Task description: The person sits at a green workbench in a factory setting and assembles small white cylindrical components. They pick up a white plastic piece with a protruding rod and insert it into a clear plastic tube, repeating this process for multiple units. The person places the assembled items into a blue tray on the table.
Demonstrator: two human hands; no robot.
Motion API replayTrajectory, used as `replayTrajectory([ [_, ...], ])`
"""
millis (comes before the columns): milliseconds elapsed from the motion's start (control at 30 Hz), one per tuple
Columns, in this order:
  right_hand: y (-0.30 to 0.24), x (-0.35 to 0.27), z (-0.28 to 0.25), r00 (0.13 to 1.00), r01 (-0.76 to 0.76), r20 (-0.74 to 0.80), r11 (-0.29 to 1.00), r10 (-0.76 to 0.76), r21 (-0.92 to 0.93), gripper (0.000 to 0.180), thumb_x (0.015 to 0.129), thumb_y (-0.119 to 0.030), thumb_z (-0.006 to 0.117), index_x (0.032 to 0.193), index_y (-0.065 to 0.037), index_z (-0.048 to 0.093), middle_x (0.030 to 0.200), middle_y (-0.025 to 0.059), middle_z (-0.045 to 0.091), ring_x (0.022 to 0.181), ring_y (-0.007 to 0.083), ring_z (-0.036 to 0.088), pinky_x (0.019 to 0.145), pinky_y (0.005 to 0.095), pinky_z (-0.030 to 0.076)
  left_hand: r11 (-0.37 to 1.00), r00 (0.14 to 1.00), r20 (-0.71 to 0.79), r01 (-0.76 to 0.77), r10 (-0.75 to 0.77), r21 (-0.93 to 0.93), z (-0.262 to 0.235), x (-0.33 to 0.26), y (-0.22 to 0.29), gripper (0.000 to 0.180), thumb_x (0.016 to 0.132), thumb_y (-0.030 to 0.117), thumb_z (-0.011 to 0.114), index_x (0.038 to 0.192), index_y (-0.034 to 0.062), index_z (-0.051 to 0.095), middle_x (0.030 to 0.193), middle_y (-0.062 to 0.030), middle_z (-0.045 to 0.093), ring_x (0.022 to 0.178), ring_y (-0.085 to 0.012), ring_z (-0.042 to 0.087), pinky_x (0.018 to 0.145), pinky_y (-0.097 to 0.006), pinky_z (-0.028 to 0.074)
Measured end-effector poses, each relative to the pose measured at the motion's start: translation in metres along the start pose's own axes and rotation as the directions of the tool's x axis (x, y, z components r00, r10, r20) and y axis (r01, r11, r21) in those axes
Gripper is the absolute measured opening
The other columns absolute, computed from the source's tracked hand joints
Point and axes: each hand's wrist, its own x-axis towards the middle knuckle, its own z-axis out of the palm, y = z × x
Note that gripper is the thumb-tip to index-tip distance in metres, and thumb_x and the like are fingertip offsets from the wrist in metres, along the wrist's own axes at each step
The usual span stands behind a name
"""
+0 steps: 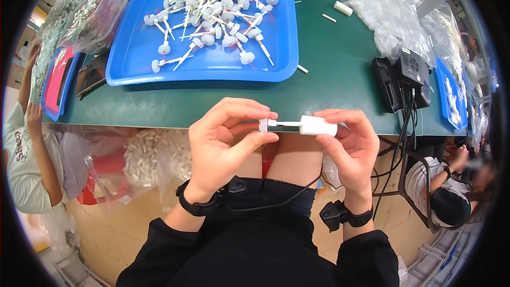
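My left hand (215, 143) is closed, pinching a small white disc-headed stick (263, 125) between thumb and fingers. Its thin shaft points right and meets the end of a white plastic cylinder (313, 126). Around that cylinder the thumb and fingers of my right hand (355, 146) are closed. Both pieces are roughly level, held in front of the near table edge above my lap. How deep the shaft reaches inside the cylinder is hidden. Beyond my hands, a blue tray (125, 61) bears a heap of similar disc-headed sticks (218, 13).
On the green table (329, 48) lie a loose white tube (343, 8) and clear plastic bags (388, 16). A black device (411, 69) with cables stands at the right. Bags of white pieces (154, 154) are below the edge. Other people sit at both sides.
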Motion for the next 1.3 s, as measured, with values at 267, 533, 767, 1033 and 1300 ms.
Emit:
replayTrajectory([
  [267,0.003,0.0,-0.007,0.97,0.219,0.135,0.966,-0.201,-0.135,0.036,0.071,0.009,0.069,0.103,0.003,0.053,0.11,0.0179,0.06,0.105,0.0272,0.06,0.091,0.0385,0.048,0.992,0.991,0.091,0.102,-0.095,-0.075,-0.009,0.003,0.003,0.023,0.072,-0.016,0.064,0.094,-0.0082,0.061,0.1,-0.0171,0.059,0.089,-0.0234,0.064,0.079,-0.033,0.058],
  [533,-0.002,-0.003,-0.009,0.994,-0.005,0.103,0.978,0.027,-0.211,0.037,0.074,0.002,0.07,0.107,0.004,0.055,0.103,0.0145,0.063,0.092,0.0202,0.064,0.08,0.0309,0.052,0.999,0.999,0.023,0.023,-0.023,-0.039,-0.001,-0.001,-0.001,0.025,0.069,-0.017,0.067,0.09,-0.0075,0.06,0.097,-0.0179,0.058,0.085,-0.0241,0.065,0.075,-0.032,0.058],
  [767,-0.007,0.001,-0.003,0.957,0.285,0.207,0.786,-0.203,-0.548,0.024,0.065,0.0,0.075,0.088,-0.003,0.068,0.086,0.0071,0.07,0.078,0.0202,0.068,0.068,0.0255,0.053,0.998,0.992,0.112,0.059,-0.059,0.005,0.018,-0.007,0.002,0.028,0.061,-0.013,0.076,0.084,-0.004,0.064,0.089,-0.016,0.063,0.083,-0.0192,0.063,0.07,-0.028,0.055],
  [1033,-0.013,0.007,-0.01,0.957,0.275,0.248,0.745,-0.15,-0.608,0.024,0.066,-0.01,0.078,0.088,-0.006,0.068,0.083,0.0056,0.07,0.072,0.018,0.068,0.063,0.0246,0.053,0.947,0.97,0.139,-0.227,0.199,0.227,0.017,-0.001,-0.004,0.026,0.061,-0.01,0.077,0.082,-0.0004,0.067,0.085,-0.0144,0.066,0.075,-0.0192,0.065,0.067,-0.027,0.054],
  [1300,-0.024,0.021,-0.005,0.898,0.356,0.427,0.75,-0.109,-0.558,0.026,0.068,-0.01,0.077,0.09,-0.007,0.064,0.075,0.0067,0.065,0.062,0.0236,0.064,0.054,0.0296,0.05,0.996,0.971,0.24,-0.021,-0.001,0.087,0.004,0.012,-0.002,0.023,0.059,-0.005,0.079,0.078,0.0028,0.07,0.083,-0.0101,0.069,0.078,-0.0189,0.067,0.068,-0.027,0.053],
])
